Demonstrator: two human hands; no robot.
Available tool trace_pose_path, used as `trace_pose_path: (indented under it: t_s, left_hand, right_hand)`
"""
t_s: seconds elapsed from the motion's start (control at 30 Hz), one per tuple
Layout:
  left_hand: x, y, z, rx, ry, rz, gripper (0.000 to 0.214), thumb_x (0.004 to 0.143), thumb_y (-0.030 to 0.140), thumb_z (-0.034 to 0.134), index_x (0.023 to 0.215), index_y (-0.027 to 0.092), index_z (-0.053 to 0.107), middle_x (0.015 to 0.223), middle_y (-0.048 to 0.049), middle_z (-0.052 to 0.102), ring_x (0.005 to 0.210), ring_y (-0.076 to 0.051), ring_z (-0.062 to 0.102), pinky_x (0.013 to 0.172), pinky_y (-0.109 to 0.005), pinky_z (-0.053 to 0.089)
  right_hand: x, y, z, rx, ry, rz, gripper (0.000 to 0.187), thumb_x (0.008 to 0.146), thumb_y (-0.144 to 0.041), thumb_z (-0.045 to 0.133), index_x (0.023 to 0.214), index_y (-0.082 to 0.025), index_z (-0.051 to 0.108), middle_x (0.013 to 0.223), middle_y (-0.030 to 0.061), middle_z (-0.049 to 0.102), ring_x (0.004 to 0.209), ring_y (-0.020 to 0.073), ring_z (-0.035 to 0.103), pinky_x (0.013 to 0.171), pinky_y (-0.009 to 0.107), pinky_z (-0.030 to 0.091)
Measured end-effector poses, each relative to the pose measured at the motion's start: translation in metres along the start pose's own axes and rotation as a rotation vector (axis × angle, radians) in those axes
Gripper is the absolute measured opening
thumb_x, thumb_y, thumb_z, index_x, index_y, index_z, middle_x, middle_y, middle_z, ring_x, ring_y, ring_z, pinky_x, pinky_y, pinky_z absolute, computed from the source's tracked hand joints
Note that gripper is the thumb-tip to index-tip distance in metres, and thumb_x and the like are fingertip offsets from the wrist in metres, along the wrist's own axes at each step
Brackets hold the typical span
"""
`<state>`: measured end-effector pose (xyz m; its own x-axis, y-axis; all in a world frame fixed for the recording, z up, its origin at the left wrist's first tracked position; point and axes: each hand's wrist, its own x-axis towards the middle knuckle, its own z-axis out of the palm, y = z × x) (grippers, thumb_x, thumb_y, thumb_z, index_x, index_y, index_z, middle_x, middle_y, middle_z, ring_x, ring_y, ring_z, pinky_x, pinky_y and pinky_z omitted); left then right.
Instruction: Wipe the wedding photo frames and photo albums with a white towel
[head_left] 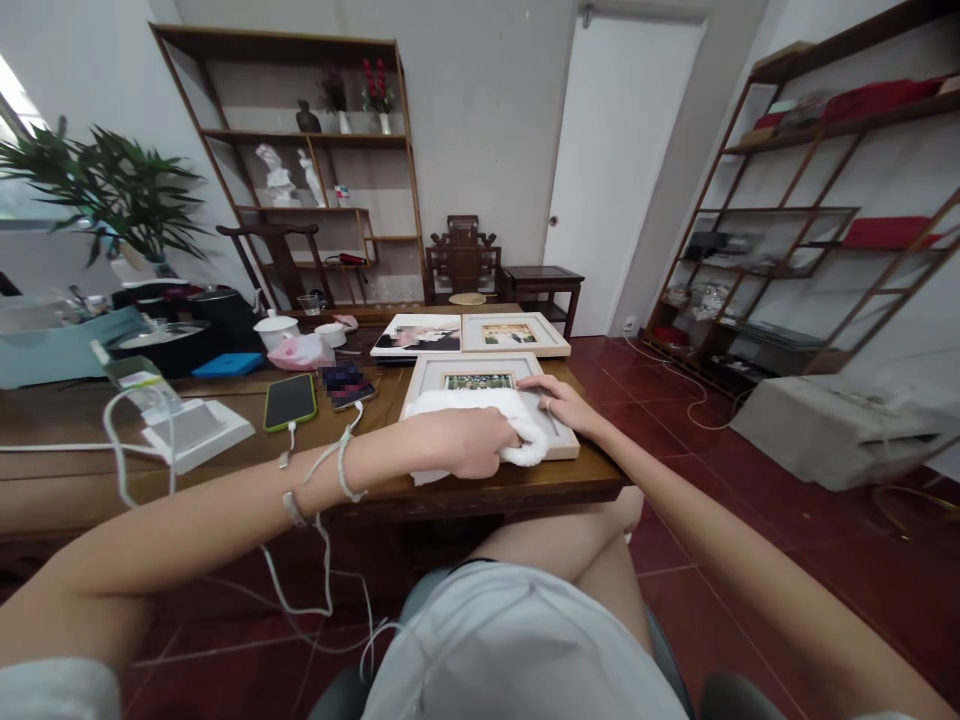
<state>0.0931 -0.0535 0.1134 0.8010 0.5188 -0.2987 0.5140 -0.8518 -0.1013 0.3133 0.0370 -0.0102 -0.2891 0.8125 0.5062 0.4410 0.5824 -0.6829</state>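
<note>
A pale wooden picture frame lies flat near the table's front edge, with a small photo at its middle. My left hand is closed on a fluffy white cloth, which is spread over the lower part of the frame and hides it there. Fingers apart, my right hand rests on the frame's right side and wears a ring. Just behind lie a second framed photo and a white-bordered picture, side by side.
On the left of the wooden table are a green-cased phone, another phone on a cable, a white stand, a blue box and a pink-and-white bag. White cables hang off the front edge.
</note>
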Motion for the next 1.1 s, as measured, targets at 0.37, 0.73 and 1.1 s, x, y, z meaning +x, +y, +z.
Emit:
trace_pose_path:
  t_s: [0.37, 0.73, 1.1]
  left_hand:
    - [0.098, -0.077, 0.033, 0.181, 0.331, -0.249, 0.049, 0.077, 0.004, 0.04, 0.125, 0.012, 0.045, 0.147, -0.0183, 0.02, 0.135, -0.032, 0.016, 0.099, -0.056, 0.026]
    - [0.065, -0.022, 0.024, 0.078, 0.195, 0.064, 0.037, 0.077, 0.006, 0.039, 0.106, 0.016, 0.059, 0.129, -0.015, 0.047, 0.114, -0.029, 0.047, 0.087, -0.041, 0.042]
    - [-0.015, -0.035, -0.008, -0.001, 0.203, 0.034, 0.019, 0.076, 0.016, 0.048, 0.089, 0.017, 0.061, 0.08, -0.0054, 0.061, 0.071, -0.017, 0.055, 0.063, -0.026, 0.041]
  right_hand:
    - [0.001, 0.006, 0.003, 0.05, 0.073, 0.141, 0.035, 0.08, -0.027, 0.05, 0.115, -0.026, 0.054, 0.136, 0.0036, 0.045, 0.128, 0.0218, 0.037, 0.109, 0.043, 0.022]
    - [-0.001, 0.0, 0.005, 0.114, 0.138, 0.156, 0.046, 0.089, -0.052, 0.03, 0.126, -0.028, 0.046, 0.138, 0.003, 0.042, 0.129, 0.0189, 0.035, 0.11, 0.039, 0.022]
    - [-0.001, -0.007, 0.001, 0.071, -0.004, 0.022, 0.035, 0.072, -0.01, 0.05, 0.101, -0.022, 0.064, 0.117, 0.0032, 0.062, 0.114, 0.0203, 0.052, 0.104, 0.04, 0.033]
